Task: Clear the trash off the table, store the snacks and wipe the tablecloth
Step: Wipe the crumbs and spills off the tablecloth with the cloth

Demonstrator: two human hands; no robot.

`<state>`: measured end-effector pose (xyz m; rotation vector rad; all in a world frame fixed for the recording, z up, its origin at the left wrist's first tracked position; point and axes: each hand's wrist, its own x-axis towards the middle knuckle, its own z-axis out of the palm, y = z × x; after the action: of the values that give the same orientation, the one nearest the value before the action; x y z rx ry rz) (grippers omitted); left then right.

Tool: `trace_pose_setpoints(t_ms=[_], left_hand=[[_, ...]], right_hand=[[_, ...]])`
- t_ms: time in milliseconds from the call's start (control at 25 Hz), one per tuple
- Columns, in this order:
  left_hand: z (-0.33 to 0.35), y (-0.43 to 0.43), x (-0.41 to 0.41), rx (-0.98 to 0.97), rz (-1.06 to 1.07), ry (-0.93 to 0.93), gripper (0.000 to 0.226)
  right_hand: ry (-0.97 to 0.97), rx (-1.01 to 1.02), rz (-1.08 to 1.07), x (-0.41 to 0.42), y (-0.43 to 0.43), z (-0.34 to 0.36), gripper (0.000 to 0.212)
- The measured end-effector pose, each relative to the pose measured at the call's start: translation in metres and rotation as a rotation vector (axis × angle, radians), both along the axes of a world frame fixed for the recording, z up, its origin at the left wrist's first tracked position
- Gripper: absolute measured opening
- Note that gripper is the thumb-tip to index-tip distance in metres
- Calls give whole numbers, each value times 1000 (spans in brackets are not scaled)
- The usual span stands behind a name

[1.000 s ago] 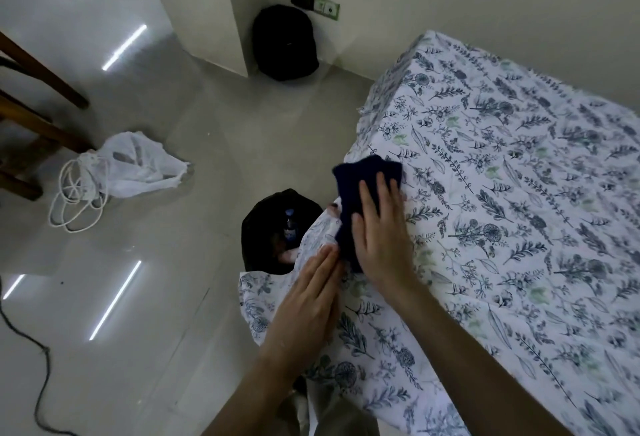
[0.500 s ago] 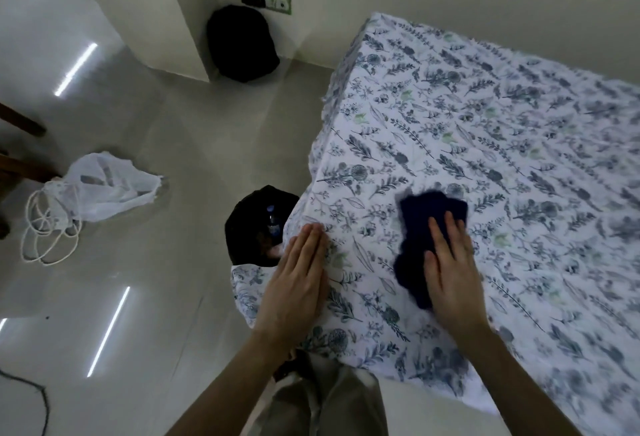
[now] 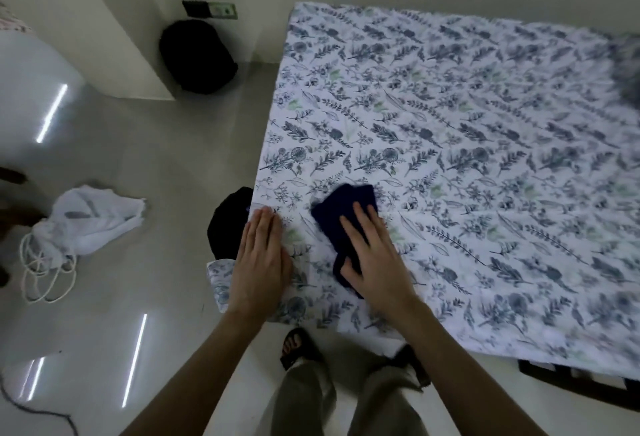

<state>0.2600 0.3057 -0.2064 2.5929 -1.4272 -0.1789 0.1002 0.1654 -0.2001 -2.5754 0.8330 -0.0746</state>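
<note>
From the head camera, looking down, a table draped in a white tablecloth (image 3: 450, 145) printed with blue-grey leaves and flowers fills the right and centre of the view. The right hand (image 3: 372, 257) lies palm down, fingers spread and flat, on a dark navy cloth (image 3: 348, 214) near the tabletop's near-left corner; the hand is pressing the cloth to the fabric rather than closing around it, and the cloth sticks out beyond the fingertips and under the thumb side. The left hand (image 3: 261, 262) lies open and flat, fingers together, on the tablecloth right at the left edge of the tabletop, just beside the cloth but not touching it, with nothing held. Directly past that edge, on the floor, a black bag (image 3: 227, 224) sits partly hidden by the hanging tablecloth. Farther left on the glossy grey floor lie a crumpled white plastic bag (image 3: 93, 217) and a coil of white cord (image 3: 45, 269), touching each other. Against the far wall, below a wall socket (image 3: 209, 9), stands a black backpack (image 3: 197, 55). At the bottom, the person's legs and a sandalled foot (image 3: 294, 347) show near the tabletop's near edge.
</note>
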Motion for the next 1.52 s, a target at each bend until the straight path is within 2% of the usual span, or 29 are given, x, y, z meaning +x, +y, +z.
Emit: trace_pose_setpoints(t_ms=[120, 240, 440, 720, 840, 1040, 1280, 1360, 1520], left_hand=[[6, -23, -20, 8, -63, 30, 50], [8, -65, -65, 2, -227, 13, 49], [16, -167, -186, 11, -399, -1, 48], [29, -293, -340, 24, -676, -21, 49], [27, -326, -381, 44, -763, -39, 49], [16, -375, -392, 67, -850, -124, 59], [2, -414, -361, 64, -724, -53, 67], [-1, -413, -359, 47, -735, -34, 65], [-5, -413, -358, 24, -726, -12, 64]], right_hand=[[-47, -53, 65, -44, -27, 4, 51], [-28, -89, -56, -106, -54, 4, 52], [13, -105, -280, -237, -106, 2, 55], [16, -223, -353, -426, -147, 4, 51], [-6, -206, -436, -471, -147, 3, 56], [-3, -153, -735, -489, -162, 5, 61], [25, -90, -1125, -538, -204, 11, 59], [19, -61, -1166, -553, -223, 10, 60], [18, -152, -1250, -562, -262, 2, 59]])
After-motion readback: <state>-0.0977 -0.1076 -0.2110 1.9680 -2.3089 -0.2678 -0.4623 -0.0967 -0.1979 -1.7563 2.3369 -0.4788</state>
